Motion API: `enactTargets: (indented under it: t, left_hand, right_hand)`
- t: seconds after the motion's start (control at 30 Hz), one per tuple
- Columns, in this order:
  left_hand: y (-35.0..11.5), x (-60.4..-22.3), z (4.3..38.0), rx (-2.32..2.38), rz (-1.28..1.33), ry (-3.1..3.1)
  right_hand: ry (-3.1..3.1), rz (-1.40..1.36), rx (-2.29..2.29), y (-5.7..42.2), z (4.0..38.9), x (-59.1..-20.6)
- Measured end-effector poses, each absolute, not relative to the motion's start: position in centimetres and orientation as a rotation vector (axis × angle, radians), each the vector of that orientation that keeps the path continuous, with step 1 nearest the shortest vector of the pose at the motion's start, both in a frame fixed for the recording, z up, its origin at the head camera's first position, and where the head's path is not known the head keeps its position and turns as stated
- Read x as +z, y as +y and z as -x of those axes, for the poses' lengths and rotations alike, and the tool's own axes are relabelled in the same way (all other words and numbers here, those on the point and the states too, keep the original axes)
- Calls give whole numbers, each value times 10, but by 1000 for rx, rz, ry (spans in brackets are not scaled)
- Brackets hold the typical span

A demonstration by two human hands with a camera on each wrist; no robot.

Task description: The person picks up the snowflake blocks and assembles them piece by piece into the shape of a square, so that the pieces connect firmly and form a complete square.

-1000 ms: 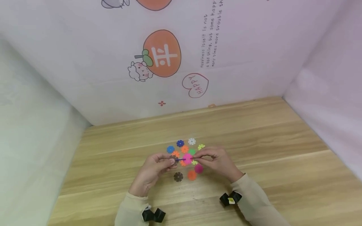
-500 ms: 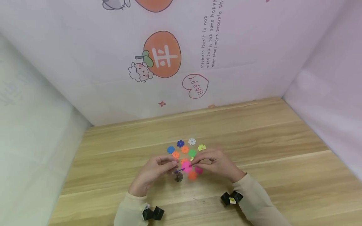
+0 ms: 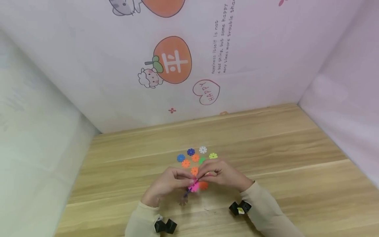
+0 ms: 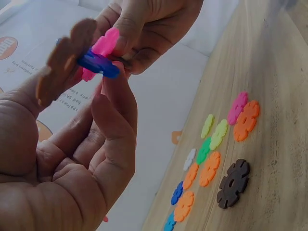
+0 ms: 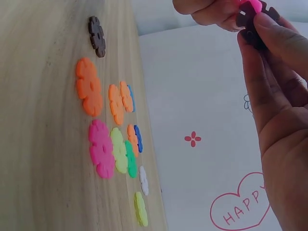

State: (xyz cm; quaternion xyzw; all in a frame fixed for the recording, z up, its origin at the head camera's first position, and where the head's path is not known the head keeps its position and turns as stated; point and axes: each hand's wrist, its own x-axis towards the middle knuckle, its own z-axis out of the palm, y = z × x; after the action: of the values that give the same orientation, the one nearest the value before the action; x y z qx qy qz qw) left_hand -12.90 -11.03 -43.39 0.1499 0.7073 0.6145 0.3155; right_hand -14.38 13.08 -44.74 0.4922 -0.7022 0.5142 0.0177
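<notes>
In the head view both hands meet just above the table, fingertips close together. They hold a small chain of notched plastic snowflake discs. My left hand (image 3: 167, 184) pinches the bright pink disc (image 4: 106, 43) between thumb and fingers. Slotted into that pink disc is a blue disc (image 4: 98, 64), seen edge-on, with a brown disc (image 4: 65, 62) on its outer end. My right hand (image 3: 222, 174) pinches a dark brown disc (image 5: 248, 18) against the pink one. Fingers hide how far those two discs are joined.
Loose discs lie flat on the wooden table (image 3: 266, 138), including a dark brown one (image 4: 233, 184), several orange ones (image 5: 89, 86), a darker pink one (image 5: 101, 149), a white one (image 3: 202, 150) and blue ones (image 3: 190, 152). A printed cloth wall (image 3: 251, 82) stands behind.
The hands have drawn closer together and a little nearer the body. The left hand has moved from the chain's brown end to the pink disc, and the chain now tilts down toward the lower left.
</notes>
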Motion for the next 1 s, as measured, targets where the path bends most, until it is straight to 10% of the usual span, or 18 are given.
enactTargets:
  t: [1.0]
  left_hand:
    - [-113,-437,131,1919,26,1876]
  right_hand:
    - [-2830,-401,1471,164,178,-466]
